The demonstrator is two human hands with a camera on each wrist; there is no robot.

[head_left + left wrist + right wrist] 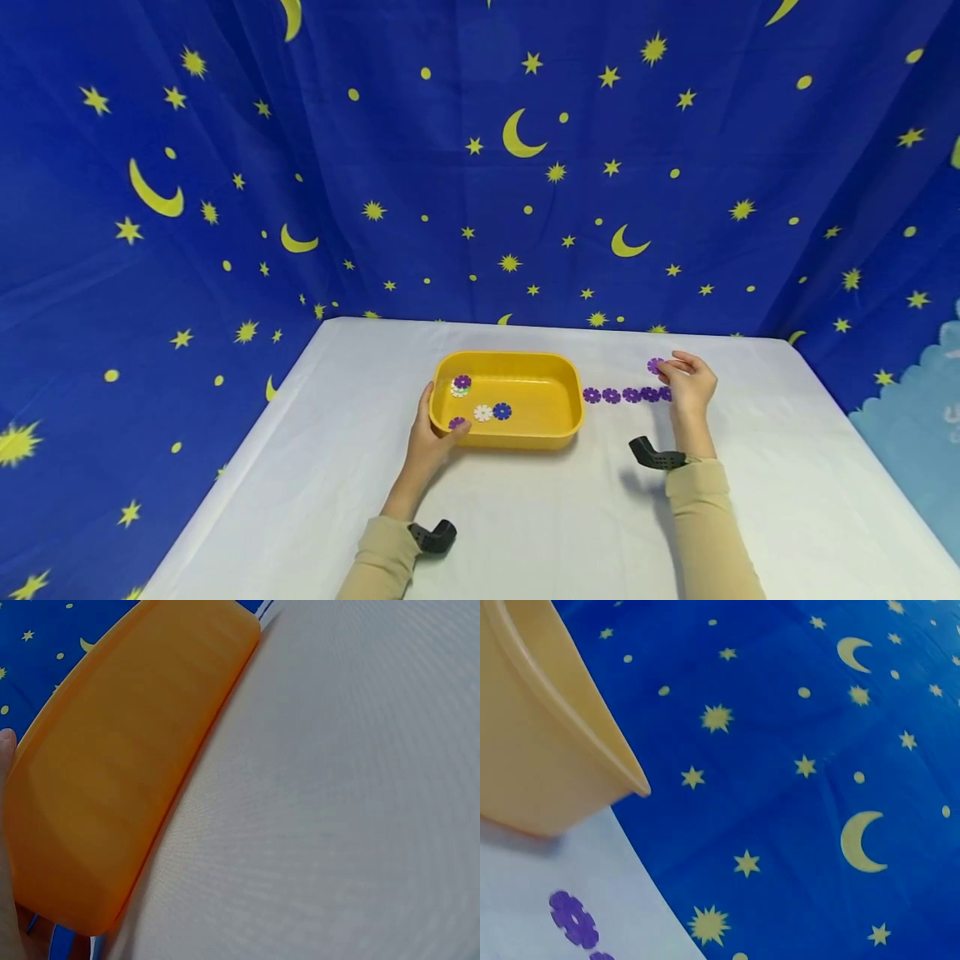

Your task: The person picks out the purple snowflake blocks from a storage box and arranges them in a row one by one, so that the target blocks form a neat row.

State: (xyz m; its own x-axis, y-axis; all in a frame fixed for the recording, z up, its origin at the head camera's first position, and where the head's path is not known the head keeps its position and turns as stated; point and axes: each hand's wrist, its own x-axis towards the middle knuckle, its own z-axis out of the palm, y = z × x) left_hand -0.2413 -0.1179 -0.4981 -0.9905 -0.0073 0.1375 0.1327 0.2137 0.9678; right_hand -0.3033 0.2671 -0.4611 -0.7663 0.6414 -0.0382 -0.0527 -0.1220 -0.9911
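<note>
My left hand (pixel 429 446) grips the left front corner of a yellow plastic tub (pixel 517 441), the thumb over its rim. Inside lie a few flower-shaped snowflake discs: white (pixel 483 413), blue (pixel 502 411) and purple (pixel 462 382). Right of the tub, my right hand (pixel 692 390) pinches a purple snowflake disc (pixel 655 366) between thumb and fingers. It is just behind a row of several purple discs (pixel 611 396), whose right end the hand partly hides. The left wrist view is filled by the tub's outer wall (pixel 127 765); the right wrist view shows a row disc (pixel 574 919) near the tub.
A white cloth covers the table (pixel 540 517). Behind it and at the sides hangs a blue curtain (pixel 420 167) with yellow moons and stars. Each wrist carries a black camera mount, one on the left (pixel 435 537) and one on the right (pixel 656 455).
</note>
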